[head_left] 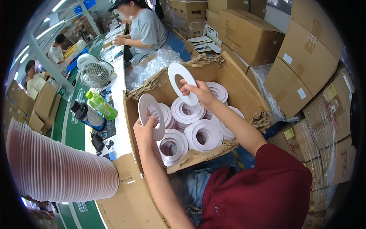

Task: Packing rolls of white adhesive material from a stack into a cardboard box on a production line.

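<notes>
My left hand [146,129] is closed on the edge of a flat white ring [159,129], tilted above the left side of an open cardboard box [238,82]. Farther right and higher, my right hand [200,93] pinches a second white ring [179,72], fingers through its hole and thumb at its rim. The two rings are apart. Below them, the box holds several stacks of similar white rings [204,135], with round center holes facing up. The box's top edges are torn and ragged.
At left, a tall leaning stack of white discs [65,164] rises beside a cardboard sheet [127,194]. On the bench stand a green bottle [101,105], a dark bottle [87,114] and a fan [95,70]. Cartons [249,34] pile up right. A co-worker [143,28] sits ahead.
</notes>
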Motion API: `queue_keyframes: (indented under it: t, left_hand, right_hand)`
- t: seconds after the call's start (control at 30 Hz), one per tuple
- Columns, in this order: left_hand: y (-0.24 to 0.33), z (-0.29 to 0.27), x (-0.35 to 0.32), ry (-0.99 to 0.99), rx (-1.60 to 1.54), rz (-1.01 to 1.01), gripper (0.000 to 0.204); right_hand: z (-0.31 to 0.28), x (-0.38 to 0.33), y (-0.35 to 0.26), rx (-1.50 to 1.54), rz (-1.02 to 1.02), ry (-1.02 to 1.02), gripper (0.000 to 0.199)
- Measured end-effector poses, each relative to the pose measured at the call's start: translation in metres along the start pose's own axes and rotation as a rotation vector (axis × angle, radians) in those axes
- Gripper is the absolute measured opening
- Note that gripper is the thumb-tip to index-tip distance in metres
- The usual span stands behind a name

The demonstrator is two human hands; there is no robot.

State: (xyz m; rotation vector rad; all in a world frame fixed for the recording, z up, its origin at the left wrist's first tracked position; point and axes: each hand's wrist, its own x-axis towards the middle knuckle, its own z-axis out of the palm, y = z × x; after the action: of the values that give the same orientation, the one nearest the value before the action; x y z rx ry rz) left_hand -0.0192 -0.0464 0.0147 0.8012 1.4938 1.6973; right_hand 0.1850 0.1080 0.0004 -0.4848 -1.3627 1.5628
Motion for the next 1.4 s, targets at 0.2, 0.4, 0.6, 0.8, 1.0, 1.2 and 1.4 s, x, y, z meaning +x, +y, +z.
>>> queue_keyframes:
  t: [0.2,0.4,0.6,0.8,1.0,1.2,1.4]
  left_hand:
    - [0.002,-0.001,-0.004,-0.011,0.068,0.001,0.042]
    - [0.002,0.007,-0.004,-0.012,0.201,-0.015,0.036]
    - [-0.003,0.007,0.001,-0.004,0.301,0.052,0.024]
    - [-0.019,-0.002,0.007,0.072,0.427,0.161,0.028]
    - [-0.018,0.000,0.004,0.060,0.411,0.071,0.029]
    - [-0.029,-0.003,0.021,0.151,0.383,0.103,0.023]
    - [-0.024,-0.004,0.011,0.156,0.487,0.186,0.020]
  right_hand:
    - [-0.001,-0.006,-0.009,0.023,-0.001,-0.031,0.041]
    - [-0.003,0.000,0.006,-0.246,0.203,0.019,0.030]
    - [0.005,-0.006,-0.003,-0.564,-0.044,0.076,0.019]
    - [0.014,0.011,-0.041,-0.805,-0.356,0.278,0.014]
    - [0.034,0.000,-0.024,-0.972,-0.233,-0.418,0.007]
    - [0.036,0.017,-0.005,-0.878,-0.340,-0.141,0.006]
    - [0.034,0.022,-0.006,-0.783,-0.309,0.257,0.006]
